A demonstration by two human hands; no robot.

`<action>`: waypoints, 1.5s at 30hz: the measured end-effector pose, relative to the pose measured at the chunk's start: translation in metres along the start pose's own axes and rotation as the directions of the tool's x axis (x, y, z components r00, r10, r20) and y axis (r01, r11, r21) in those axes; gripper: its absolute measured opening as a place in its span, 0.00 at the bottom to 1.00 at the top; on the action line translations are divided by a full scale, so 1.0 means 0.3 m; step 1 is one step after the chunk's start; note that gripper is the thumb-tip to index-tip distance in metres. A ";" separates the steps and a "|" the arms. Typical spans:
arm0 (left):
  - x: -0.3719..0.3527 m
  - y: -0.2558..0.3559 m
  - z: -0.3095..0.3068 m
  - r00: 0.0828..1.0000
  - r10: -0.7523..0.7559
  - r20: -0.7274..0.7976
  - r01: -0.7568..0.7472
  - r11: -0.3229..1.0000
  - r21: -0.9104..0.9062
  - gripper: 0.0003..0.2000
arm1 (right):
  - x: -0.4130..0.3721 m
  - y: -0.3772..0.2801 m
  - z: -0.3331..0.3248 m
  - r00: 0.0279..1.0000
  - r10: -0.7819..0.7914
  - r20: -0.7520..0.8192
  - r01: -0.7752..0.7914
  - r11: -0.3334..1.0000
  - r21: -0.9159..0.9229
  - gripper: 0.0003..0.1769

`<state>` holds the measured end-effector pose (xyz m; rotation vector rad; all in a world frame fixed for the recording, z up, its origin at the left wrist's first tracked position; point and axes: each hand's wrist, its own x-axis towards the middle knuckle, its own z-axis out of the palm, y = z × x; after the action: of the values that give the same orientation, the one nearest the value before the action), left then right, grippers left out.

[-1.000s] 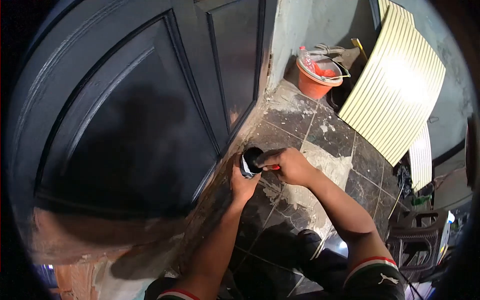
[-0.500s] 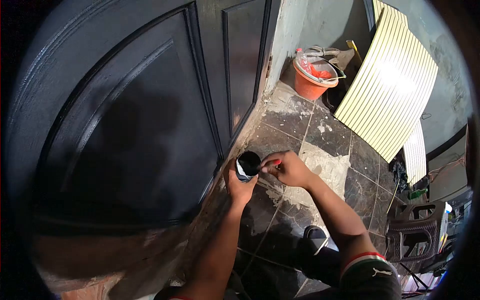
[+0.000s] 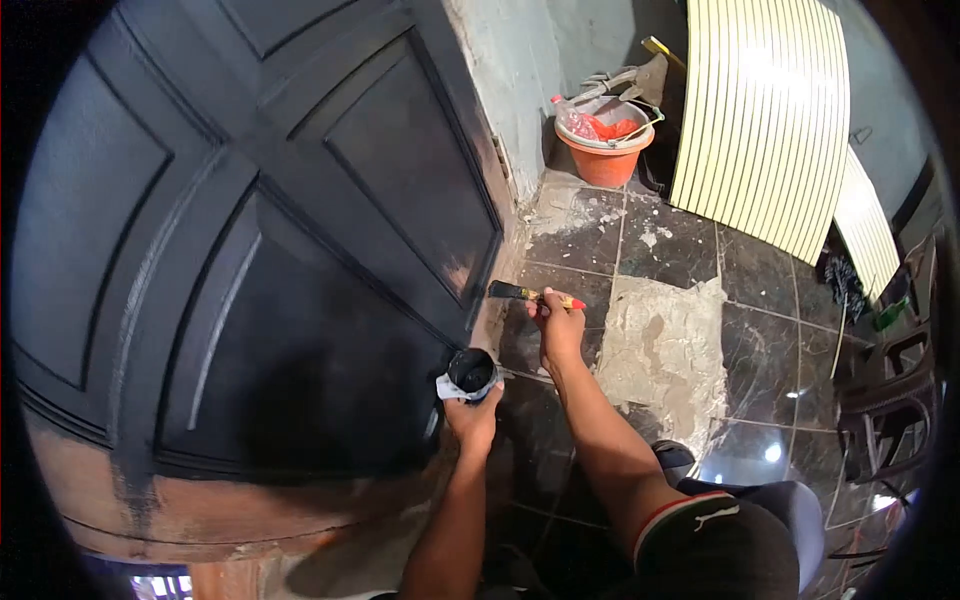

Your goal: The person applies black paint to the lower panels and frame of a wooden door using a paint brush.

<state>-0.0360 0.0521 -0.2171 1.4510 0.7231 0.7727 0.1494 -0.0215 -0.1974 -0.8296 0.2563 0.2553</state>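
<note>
My left hand is wrapped round a small can of black paint, held upright against the view of the door's lower part. A torn white label hangs at the can's left side. In my right hand is a paintbrush, gripped by its red-tipped handle, with black-coated bristles pointing left. The bristles are close to the edge of the panelled door, which is mostly black. Bare brown wood shows along the door's bottom rail and in a small patch near the bristles.
An orange bucket with a plastic bottle and red plastic stands by the wall. Cream ribbed panels lean at its right. Dark floor tiles surround a rough cement patch. A brown plastic stool is at the far right.
The paintbrush has come out of the can, and my right hand has raised it toward the door's edge. The can sits lower in view as the camera has turned toward the door.
</note>
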 end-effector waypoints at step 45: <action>-0.028 -0.051 0.032 0.998 0.040 0.050 -0.045 0.994 0.100 0.28 | 0.344 0.222 0.278 0.990 0.125 -0.060 -0.109 0.970 0.215 0.09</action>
<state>-0.0327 0.0402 -0.2326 1.5760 0.7053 0.7407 0.2352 0.0971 -0.2226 -0.6144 0.3954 0.3028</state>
